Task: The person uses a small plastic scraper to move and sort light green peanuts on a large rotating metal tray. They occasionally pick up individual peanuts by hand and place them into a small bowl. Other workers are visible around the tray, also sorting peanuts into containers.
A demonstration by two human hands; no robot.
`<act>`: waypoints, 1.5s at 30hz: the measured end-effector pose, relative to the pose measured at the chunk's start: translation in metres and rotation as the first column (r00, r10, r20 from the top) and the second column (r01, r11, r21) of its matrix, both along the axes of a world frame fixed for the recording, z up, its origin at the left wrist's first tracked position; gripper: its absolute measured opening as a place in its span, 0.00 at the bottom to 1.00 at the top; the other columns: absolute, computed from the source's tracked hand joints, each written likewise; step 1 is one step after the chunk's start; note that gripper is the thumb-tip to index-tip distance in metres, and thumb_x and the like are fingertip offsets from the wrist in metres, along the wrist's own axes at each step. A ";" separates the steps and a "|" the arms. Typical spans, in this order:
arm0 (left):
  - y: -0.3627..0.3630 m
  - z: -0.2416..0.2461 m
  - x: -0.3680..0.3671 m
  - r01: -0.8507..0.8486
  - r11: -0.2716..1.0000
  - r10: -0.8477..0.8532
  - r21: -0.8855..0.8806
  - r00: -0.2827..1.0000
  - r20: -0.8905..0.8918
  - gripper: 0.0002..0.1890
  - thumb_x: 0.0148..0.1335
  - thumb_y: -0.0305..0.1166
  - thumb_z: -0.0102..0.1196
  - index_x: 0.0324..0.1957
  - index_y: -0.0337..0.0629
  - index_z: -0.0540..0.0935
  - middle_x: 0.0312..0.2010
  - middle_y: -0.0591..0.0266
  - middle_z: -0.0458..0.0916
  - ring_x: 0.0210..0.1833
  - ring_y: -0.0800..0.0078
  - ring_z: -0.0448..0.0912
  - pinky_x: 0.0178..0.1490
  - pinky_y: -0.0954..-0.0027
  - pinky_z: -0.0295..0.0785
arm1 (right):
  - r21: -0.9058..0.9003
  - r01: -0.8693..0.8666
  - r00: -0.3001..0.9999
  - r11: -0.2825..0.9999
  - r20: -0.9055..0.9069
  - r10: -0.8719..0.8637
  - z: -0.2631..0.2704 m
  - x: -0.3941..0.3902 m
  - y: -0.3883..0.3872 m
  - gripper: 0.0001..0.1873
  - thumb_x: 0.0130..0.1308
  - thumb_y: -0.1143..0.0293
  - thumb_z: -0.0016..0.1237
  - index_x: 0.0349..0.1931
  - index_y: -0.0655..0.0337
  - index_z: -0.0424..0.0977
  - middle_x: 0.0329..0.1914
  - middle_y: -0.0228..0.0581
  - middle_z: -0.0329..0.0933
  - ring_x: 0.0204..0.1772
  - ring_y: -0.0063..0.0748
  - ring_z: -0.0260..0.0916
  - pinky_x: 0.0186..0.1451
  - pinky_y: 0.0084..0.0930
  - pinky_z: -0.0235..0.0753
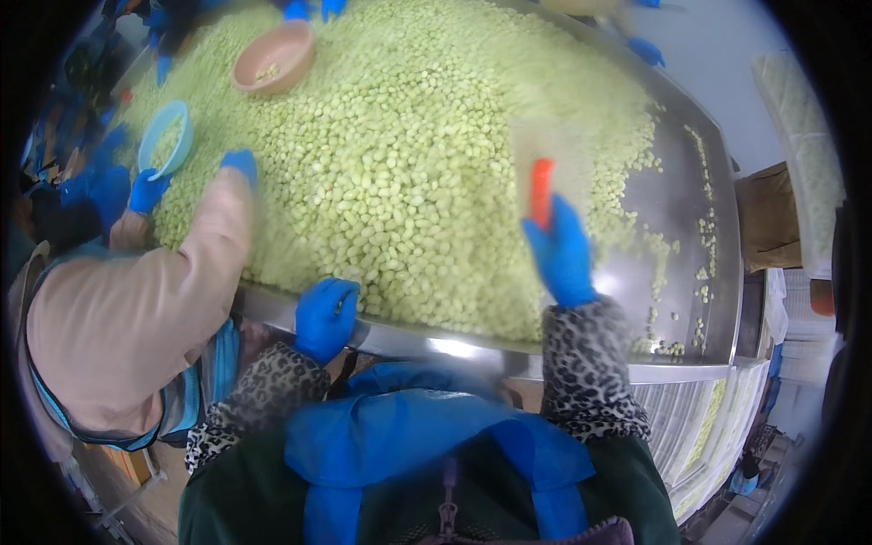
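A metal sorting table (671,197) with a raised rim spreads before me, heaped with pale green, grape-like fruits or beans (402,184). My right hand (564,255), in a blue glove, grips the red handle of a tool (541,194) over the right part of the heap. Its flat, pale head is blurred, so its exact kind is unclear. My left hand (327,320), also gloved in blue, rests at the near rim with its fingers curled. Nothing shows in it. Leopard-print sleeves cover both forearms.
At my left, a person in a pale pink sleeve (143,320) reaches into the heap and touches a light blue bowl (178,146). A pink bowl (293,65) sits farther back. Other gloved hands work around the far edge. Stacked white trays (708,422) stand at the right.
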State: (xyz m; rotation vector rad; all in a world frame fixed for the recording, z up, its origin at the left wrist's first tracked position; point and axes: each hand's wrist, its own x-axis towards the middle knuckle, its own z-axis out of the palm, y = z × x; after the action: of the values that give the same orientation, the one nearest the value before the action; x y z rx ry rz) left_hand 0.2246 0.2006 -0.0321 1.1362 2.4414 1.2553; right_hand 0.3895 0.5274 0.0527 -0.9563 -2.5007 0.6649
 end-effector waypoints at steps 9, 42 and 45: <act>-0.016 -0.008 0.014 -0.010 0.999 0.009 0.046 1.000 0.016 0.11 0.59 0.28 0.60 0.44 0.41 0.83 0.41 0.51 0.82 0.42 0.50 0.80 0.46 0.54 0.73 | -0.121 -0.080 0.946 0.989 0.303 0.114 -0.089 0.014 -0.042 0.28 0.70 0.57 0.55 0.63 0.65 0.68 0.59 0.54 0.75 0.63 0.51 0.72 0.64 0.38 0.73; 0.211 0.003 -0.086 0.285 0.593 -0.669 -0.753 0.695 -0.264 0.12 0.62 0.29 0.54 0.47 0.53 0.82 0.41 0.65 0.79 0.45 0.66 0.78 0.50 0.59 0.70 | -0.437 0.176 0.977 0.882 -0.030 -0.210 -0.048 0.085 0.020 0.23 0.70 0.73 0.53 0.64 0.66 0.67 0.42 0.34 0.74 0.40 0.22 0.70 0.44 0.20 0.73; 0.216 -0.008 -0.086 0.335 0.626 -0.693 -0.704 0.652 -0.306 0.12 0.62 0.30 0.54 0.47 0.53 0.82 0.41 0.65 0.79 0.47 0.65 0.78 0.51 0.59 0.69 | -0.412 0.316 0.948 0.855 0.109 -0.298 -0.050 0.112 0.031 0.23 0.70 0.71 0.53 0.64 0.65 0.68 0.41 0.34 0.75 0.40 0.22 0.70 0.45 0.22 0.73</act>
State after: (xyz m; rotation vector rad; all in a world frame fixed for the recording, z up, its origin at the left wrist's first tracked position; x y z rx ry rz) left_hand 0.1383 0.4169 -0.0401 1.9931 2.2119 -0.0908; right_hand 0.5011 0.5584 0.0028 -1.4998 -2.1962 1.1159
